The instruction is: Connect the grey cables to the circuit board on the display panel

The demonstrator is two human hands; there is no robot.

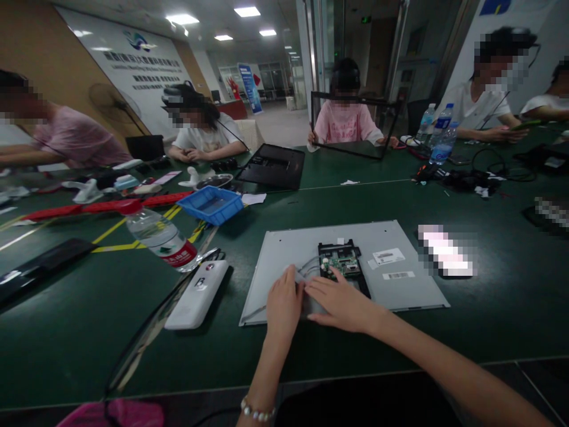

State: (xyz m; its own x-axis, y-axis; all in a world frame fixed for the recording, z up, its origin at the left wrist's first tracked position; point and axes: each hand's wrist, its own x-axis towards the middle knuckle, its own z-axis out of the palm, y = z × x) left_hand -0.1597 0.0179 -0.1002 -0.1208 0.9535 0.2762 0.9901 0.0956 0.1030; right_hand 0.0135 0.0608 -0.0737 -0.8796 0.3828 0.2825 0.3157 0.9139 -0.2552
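Observation:
A flat grey display panel point(284, 249) lies back side up on the table in front of me. On it is a black bracket point(362, 287) holding a green circuit board point(349, 267), with thin grey cables point(309, 265) running off its left side. My left hand point(284, 299) rests on the panel's left part, fingers pressed together and bent down near the cables; whatever they pinch is hidden. My right hand point(342, 302) lies over the panel just below the board, fingers stretched and apart, their tips close to my left hand. Between the hands a greyish piece shows, its kind unclear.
Left of the panel are a white power bank point(198, 296), a water bottle point(162, 237) and a blue tray point(211, 204). A phone point(447, 252) lies to the right. Across the table, a person holds a black frame point(391, 133); a black cover point(273, 166) lies nearby.

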